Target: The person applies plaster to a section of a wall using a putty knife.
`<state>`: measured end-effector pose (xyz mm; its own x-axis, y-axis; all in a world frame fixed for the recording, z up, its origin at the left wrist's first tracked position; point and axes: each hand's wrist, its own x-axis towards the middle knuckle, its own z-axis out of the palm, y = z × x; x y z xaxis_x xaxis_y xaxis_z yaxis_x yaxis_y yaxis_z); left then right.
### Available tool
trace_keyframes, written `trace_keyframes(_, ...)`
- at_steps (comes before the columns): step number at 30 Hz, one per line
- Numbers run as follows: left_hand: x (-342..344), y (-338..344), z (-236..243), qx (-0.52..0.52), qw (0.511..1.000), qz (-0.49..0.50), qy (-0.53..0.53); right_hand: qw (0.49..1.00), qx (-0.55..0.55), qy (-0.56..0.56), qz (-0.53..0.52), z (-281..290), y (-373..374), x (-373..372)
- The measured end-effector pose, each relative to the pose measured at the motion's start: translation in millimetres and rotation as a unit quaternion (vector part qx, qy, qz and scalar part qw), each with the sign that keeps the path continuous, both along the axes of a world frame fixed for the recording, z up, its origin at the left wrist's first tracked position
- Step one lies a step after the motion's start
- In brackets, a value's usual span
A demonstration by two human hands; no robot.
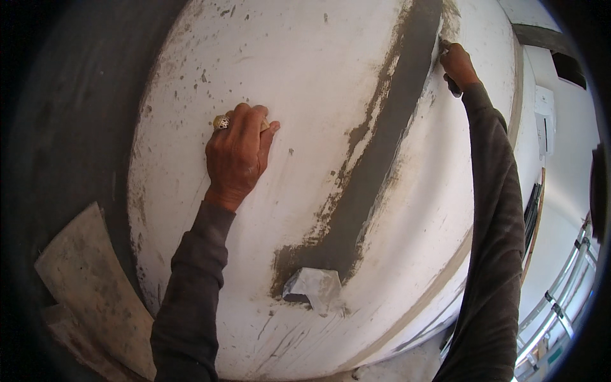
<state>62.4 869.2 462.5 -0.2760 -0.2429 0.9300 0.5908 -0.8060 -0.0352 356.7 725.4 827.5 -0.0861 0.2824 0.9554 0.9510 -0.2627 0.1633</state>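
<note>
My left hand [237, 156], with a ring on one finger, is against the white wall [299, 83]. Its fingers are closed round a small tan piece [265, 125], mostly hidden by the fingers. Higher up on the right, my right hand [459, 65] grips a dark-handled trowel [453, 86]; its blade is mostly hidden, near the right edge of a strip of grey mortar [401, 121]. The strip runs down the wall and bends left at its lower end. There, a plastic sheet [315, 285] covers a dark opening or box.
A stained board [92, 261] leans at the lower left beside a dark grey surface [70, 140]. To the right are a white panel box [545, 121], dark bars [532, 210] by a wooden strip, and a metal ladder [554, 305].
</note>
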Motion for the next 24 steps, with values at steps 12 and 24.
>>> trace_keyframes(12,-5,-1,0,-0.017,1.000,-0.010,0.010,0.997,0.018,0.059,0.041,14,5,-11)
trace_keyframes(24,-2,0,0,-0.012,1.000,-0.011,0.002,0.999,-0.035,-0.010,0.030,0,-16,2)
